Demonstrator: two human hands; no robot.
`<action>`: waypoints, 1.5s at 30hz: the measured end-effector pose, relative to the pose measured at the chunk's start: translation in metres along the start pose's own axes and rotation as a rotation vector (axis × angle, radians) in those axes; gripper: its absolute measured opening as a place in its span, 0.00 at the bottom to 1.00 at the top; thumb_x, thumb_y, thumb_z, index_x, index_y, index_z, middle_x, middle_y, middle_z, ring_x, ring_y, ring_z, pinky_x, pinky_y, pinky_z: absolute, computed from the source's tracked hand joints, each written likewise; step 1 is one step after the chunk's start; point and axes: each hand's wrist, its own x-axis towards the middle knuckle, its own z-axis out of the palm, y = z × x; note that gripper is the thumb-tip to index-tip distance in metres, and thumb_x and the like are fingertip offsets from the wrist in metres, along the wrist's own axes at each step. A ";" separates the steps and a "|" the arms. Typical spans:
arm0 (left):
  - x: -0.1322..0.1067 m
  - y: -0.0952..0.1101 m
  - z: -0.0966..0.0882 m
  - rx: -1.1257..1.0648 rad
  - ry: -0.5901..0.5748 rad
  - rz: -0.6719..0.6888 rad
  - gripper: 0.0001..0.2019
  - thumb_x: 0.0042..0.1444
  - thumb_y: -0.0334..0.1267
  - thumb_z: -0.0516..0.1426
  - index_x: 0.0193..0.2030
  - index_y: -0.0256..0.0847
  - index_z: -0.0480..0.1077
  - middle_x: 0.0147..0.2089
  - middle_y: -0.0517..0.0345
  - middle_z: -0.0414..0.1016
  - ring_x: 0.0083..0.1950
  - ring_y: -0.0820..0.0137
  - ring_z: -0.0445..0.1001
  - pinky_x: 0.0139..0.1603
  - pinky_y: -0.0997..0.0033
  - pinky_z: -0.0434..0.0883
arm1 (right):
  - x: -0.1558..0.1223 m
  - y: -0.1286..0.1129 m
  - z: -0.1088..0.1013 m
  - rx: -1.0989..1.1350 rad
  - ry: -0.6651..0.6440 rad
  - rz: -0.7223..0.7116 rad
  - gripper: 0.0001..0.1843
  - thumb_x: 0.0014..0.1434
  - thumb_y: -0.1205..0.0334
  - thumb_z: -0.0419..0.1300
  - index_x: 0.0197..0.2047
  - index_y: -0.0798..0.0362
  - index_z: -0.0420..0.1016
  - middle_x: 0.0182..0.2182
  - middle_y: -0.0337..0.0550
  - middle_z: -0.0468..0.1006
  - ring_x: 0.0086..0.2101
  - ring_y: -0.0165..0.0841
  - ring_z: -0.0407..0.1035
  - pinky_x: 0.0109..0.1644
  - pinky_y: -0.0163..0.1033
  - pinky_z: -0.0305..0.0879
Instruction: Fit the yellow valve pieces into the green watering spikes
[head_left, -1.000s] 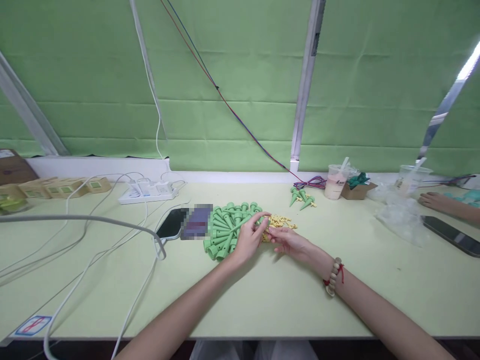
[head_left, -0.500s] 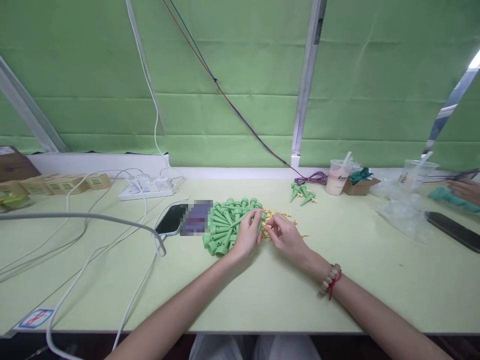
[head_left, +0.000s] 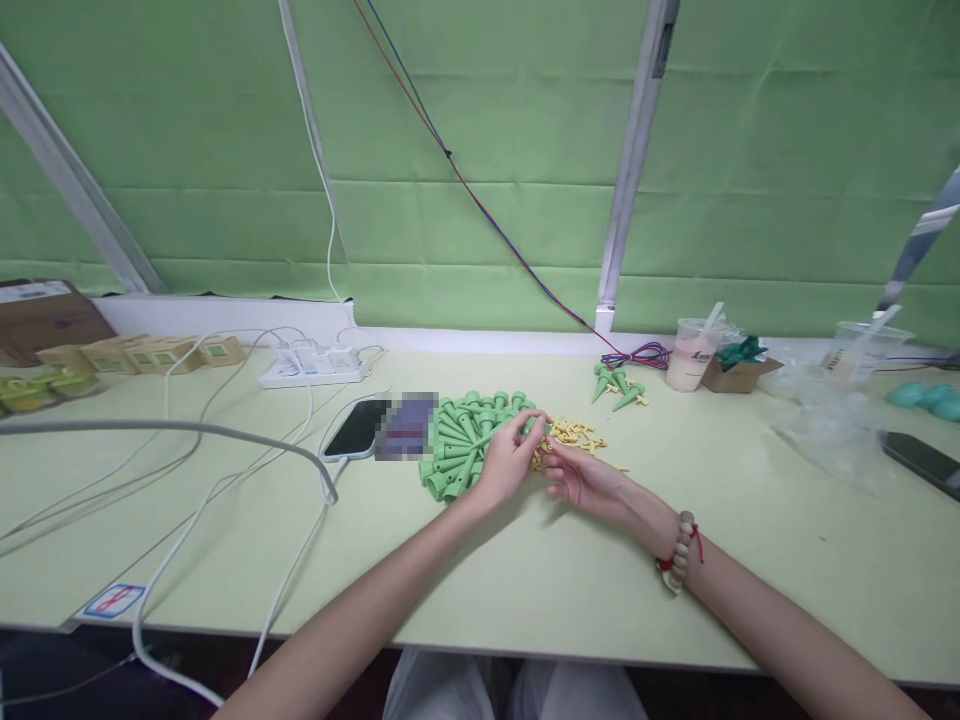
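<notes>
My left hand (head_left: 516, 458) is closed around a green plastic watering spike, mostly hidden by the fingers. My right hand (head_left: 592, 482) has turned palm up, and its thumb and forefinger pinch a small yellow valve piece at the left hand's fingertips. Whether the two parts are joined cannot be made out. Beside and behind my left hand lies a pile of green spikes (head_left: 454, 450), tapered with wide capped ends. Behind my right hand are scattered small yellow valve pieces (head_left: 577, 435). Farther back, several green spikes with yellow pieces on them (head_left: 619, 388) lie in a small group.
Left of the pile are a phone (head_left: 358, 430) and a blurred purple item (head_left: 406, 428). White cables run from a power strip (head_left: 315, 368) across the left side. At the back right stand a drink cup (head_left: 690, 360), a small box (head_left: 739, 374) and plastic bags (head_left: 825, 430); another phone (head_left: 922, 462) lies beyond.
My right hand has rolled from palm down to palm up, its fingers still at the left hand's fingertips. The view has shifted slightly left. Another person's hand at the far right has left view.
</notes>
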 end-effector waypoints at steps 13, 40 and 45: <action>-0.001 -0.013 0.001 0.187 -0.050 0.012 0.16 0.56 0.49 0.49 0.41 0.42 0.71 0.20 0.63 0.65 0.22 0.74 0.59 0.23 0.76 0.55 | 0.010 0.006 -0.006 -0.614 0.290 -0.308 0.21 0.37 0.52 0.69 0.23 0.53 0.62 0.20 0.31 0.64 0.22 0.25 0.62 0.26 0.33 0.67; -0.001 -0.008 0.004 -0.123 -0.005 -0.006 0.19 0.57 0.53 0.47 0.43 0.40 0.66 0.15 0.67 0.56 0.14 0.77 0.56 0.15 0.78 0.52 | 0.004 -0.001 -0.008 -0.245 0.187 -0.111 0.15 0.50 0.51 0.61 0.31 0.55 0.74 0.32 0.44 0.74 0.24 0.26 0.66 0.24 0.33 0.69; 0.000 -0.009 0.000 0.015 0.014 0.019 0.18 0.57 0.51 0.48 0.42 0.41 0.68 0.14 0.67 0.54 0.15 0.77 0.54 0.18 0.77 0.51 | 0.001 -0.002 -0.007 -0.197 0.106 -0.073 0.13 0.44 0.56 0.67 0.33 0.52 0.73 0.31 0.38 0.71 0.29 0.26 0.66 0.31 0.32 0.71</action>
